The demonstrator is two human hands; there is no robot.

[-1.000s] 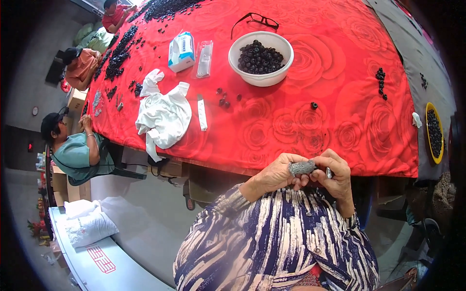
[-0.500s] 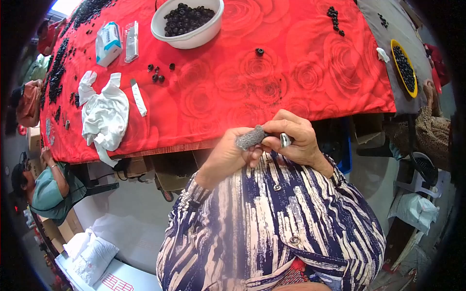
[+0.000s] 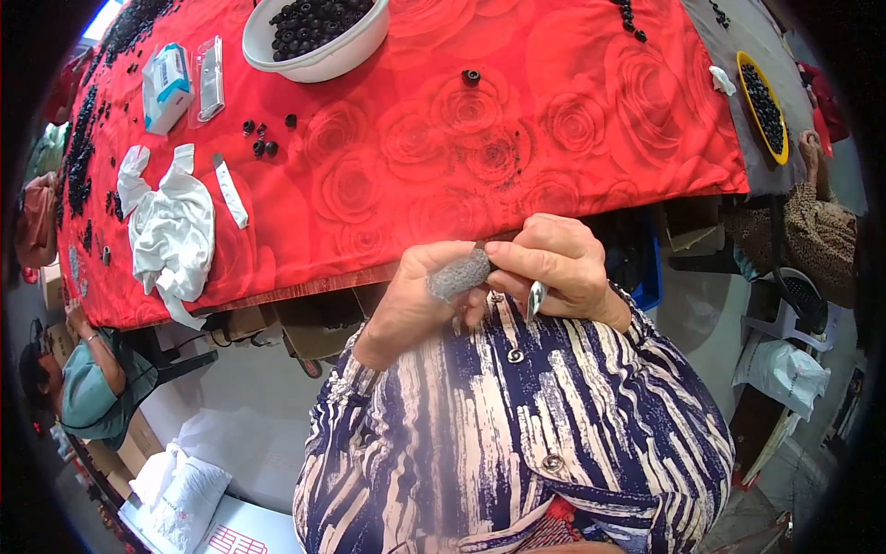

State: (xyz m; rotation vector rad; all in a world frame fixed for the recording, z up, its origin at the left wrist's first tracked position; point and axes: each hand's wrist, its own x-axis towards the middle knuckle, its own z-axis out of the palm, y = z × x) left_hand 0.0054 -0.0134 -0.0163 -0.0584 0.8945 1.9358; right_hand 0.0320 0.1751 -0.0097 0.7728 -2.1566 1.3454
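My left hand (image 3: 399, 300) and my right hand (image 3: 565, 270) meet in front of my chest, just off the table's near edge. A grey fuzzy cover (image 3: 459, 275) sits at a digit of the left hand; I cannot tell whether it is worn or held. Between the fingertips of both hands a small dark piece (image 3: 480, 246) shows, mostly hidden by the fingers. The right hand is also closed round a shiny metal tool (image 3: 535, 300), its bright end sticking out below the fingers; its exact kind is hidden.
A red rose-patterned cloth (image 3: 369, 185) covers the table. On it are a white bowl (image 3: 337, 63) of black round parts, loose parts (image 3: 266, 148), a box (image 3: 168, 92), white gloves (image 3: 175, 226) and a knife blade strip (image 3: 231, 189). A yellow basin (image 3: 764, 109) stands right; people sit at both sides.
My view has shifted, so the table things sit further left and higher. Both hands stay together; the grey cover and the metal tool have tilted slightly.
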